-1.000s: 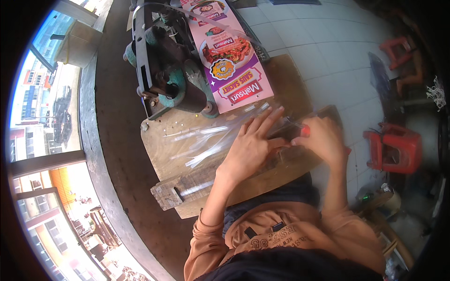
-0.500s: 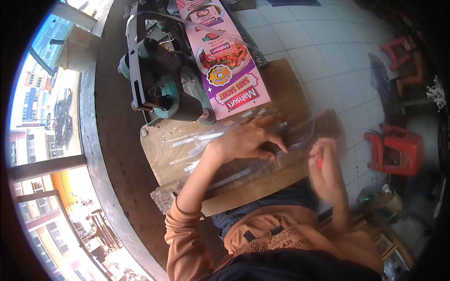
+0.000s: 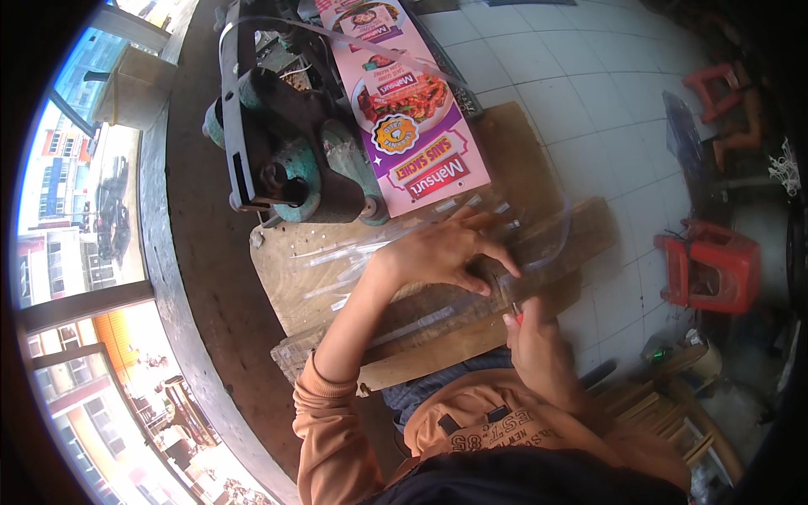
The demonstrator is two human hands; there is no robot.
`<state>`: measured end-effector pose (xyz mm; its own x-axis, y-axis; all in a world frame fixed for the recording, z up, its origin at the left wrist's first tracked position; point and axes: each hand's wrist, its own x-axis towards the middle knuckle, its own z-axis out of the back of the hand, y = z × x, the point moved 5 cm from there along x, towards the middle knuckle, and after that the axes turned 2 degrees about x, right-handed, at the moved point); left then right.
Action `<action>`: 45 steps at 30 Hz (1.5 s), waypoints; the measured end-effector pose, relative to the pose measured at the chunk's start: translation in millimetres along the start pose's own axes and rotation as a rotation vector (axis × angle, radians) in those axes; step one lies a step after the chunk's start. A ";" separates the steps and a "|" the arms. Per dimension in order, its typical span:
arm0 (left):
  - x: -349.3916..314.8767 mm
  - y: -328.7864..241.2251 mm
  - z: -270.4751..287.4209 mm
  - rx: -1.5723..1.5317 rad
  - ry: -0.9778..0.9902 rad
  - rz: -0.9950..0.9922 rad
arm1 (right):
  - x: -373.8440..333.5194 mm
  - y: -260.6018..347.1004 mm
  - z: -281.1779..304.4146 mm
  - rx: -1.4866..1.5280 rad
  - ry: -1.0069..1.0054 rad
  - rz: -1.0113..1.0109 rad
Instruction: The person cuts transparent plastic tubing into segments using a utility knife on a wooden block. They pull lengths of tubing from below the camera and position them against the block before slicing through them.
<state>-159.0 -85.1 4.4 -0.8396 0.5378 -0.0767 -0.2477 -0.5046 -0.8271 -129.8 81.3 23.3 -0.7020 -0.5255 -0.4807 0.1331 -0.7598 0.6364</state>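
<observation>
My left hand (image 3: 442,257) rests on a thick wooden plank (image 3: 581,231), fingers spread, thumb and index finger apart beside a clear plastic strip (image 3: 566,229). The strip curves down from the far side onto the plank. Just right of those fingertips, my right hand (image 3: 540,345) is closed round a small red-handled tool (image 3: 518,319). Its thin tip points toward the strip, but is too small and blurred to name its kind. Short clear strip pieces (image 3: 349,263) lie scattered by my left wrist on the wooden board (image 3: 282,269).
A worn green and black machine (image 3: 295,177) stands at the far left of the board. Next to it lies a long pink printed panel (image 3: 429,160). Red plastic stools (image 3: 715,269) stand on the tiled floor (image 3: 581,126) at right. A pale bucket (image 3: 139,88) sits on the ledge.
My right hand has come down and left with the red-handled tool, close to my left fingertips at the strip. My left hand stays nearly in place.
</observation>
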 end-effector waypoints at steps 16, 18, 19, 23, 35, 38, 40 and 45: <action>1.8 4.6 -3.0 -0.125 0.028 -0.049 | 3.5 9.3 -3.1 -0.133 -0.123 0.235; 2.8 3.8 -2.6 -0.100 0.025 -0.051 | 3.4 9.5 -2.6 -0.128 -0.123 0.237; 2.9 3.2 -2.3 -0.088 0.023 -0.051 | 3.2 9.8 -2.2 -0.126 -0.120 0.233; 2.1 4.1 -2.8 -0.097 0.011 -0.026 | 4.0 7.9 -3.3 -0.103 -0.105 0.220; 4.2 8.1 -3.6 -0.114 0.041 0.000 | 6.6 19.3 6.3 -0.203 -0.102 0.105; 0.0 11.3 -6.0 -0.165 0.039 0.027 | 9.5 3.8 -5.0 -0.072 0.029 -0.143; 2.6 8.6 -5.0 -0.190 0.045 0.021 | 8.5 8.6 -1.3 -0.106 -0.001 -0.141; 2.3 6.7 -4.2 -0.156 0.036 0.009 | 11.1 12.6 -1.4 -0.113 -0.027 -0.116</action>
<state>-160.6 -84.4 -3.6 -0.8230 0.5588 -0.1019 -0.1597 -0.3997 -0.9026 -134.9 65.4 25.1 -0.7355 -0.4224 -0.5297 0.1270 -0.8539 0.5047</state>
